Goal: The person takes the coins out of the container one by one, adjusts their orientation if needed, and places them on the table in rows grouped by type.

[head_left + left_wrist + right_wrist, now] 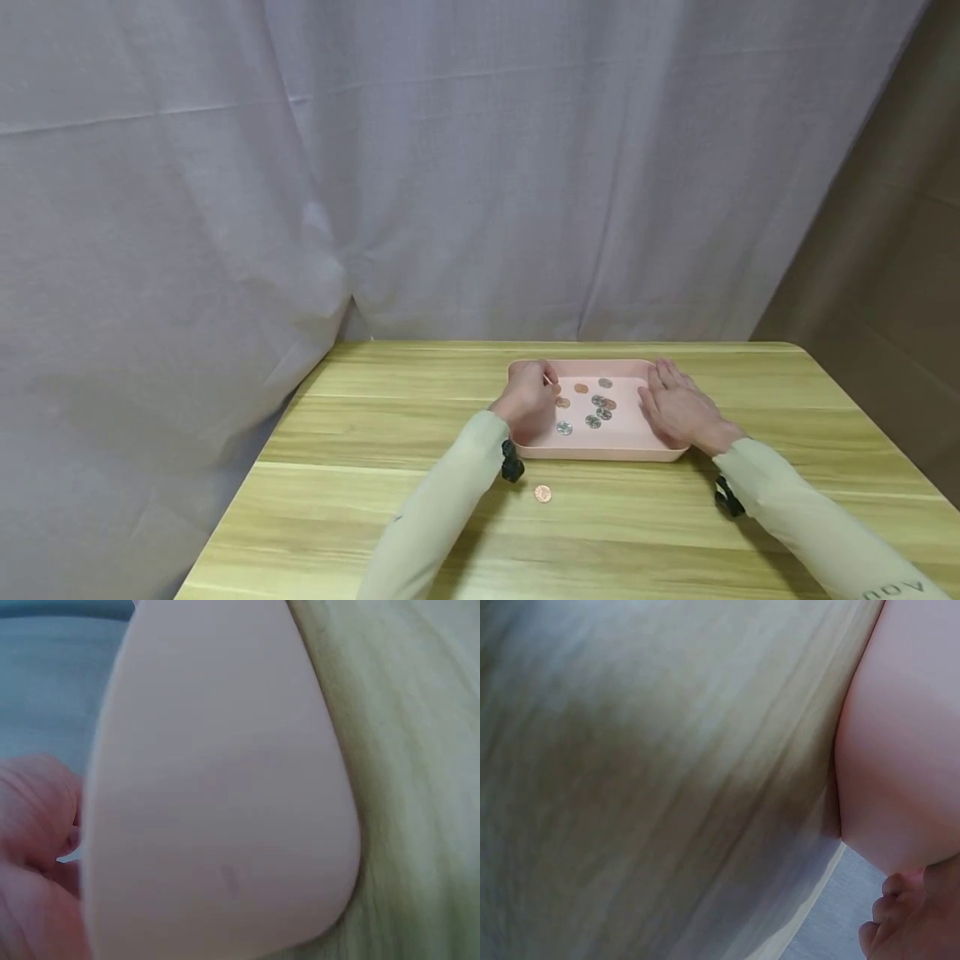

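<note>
Coins are spread inside a pink tray [600, 455], probably so that none roll away; clock hours read from its centre, head view. Five silver coins [565, 428] and four copper coins [581, 388] are made out. A huddle is formed just right of centre, a copper piece tucked among silver ones. One copper coin [556, 389] is partly covered at 10 o'clock by the bent fingertips of the left hand [527, 393]; whether it is pinched cannot be told. The tray's right rim, 3 o'clock, is spanned by the right hand [681, 410], fingers extended, thumb inside, likely for steadying.

Coin faces: round, shiny, stamped; designs too small to be read. Tray: matte, shallow, round-cornered.

Outside, at 7 o'clock, a lone copper coin [543, 494] is left on the wood-grained tabletop [390, 408]. Toward 12, the tabletop is backed by grey cloth [480, 192].
</note>
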`<state>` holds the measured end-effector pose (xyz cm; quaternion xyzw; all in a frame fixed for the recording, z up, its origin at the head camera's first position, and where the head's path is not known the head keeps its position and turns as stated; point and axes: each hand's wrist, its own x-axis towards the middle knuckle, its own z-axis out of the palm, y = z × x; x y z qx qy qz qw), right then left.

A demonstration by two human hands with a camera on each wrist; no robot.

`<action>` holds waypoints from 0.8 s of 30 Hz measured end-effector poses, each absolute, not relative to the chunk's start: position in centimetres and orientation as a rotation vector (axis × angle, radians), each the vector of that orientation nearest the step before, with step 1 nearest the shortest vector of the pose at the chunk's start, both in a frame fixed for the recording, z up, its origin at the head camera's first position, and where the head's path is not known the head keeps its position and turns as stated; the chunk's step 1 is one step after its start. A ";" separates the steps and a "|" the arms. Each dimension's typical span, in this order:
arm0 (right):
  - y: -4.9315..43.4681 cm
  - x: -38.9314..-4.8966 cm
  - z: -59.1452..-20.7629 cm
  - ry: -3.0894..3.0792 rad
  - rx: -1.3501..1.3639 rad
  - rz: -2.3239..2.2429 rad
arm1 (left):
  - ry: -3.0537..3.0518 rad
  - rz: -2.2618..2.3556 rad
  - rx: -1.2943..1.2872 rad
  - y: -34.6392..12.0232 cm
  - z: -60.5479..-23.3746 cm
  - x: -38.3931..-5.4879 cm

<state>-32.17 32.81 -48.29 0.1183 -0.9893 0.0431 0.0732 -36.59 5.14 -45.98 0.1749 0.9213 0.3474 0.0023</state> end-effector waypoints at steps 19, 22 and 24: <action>33.1 -32.4 -48.2 -2.989 0.345 0.100 | 2.762 1.099 0.861 3.1 -44.5 -32.7; 33.0 -32.4 -48.2 -2.992 0.344 0.105 | 2.739 1.113 0.914 2.7 -44.5 -32.0; 32.9 -32.3 -48.2 -2.987 0.348 0.105 | 2.706 1.145 0.932 2.6 -44.3 -31.4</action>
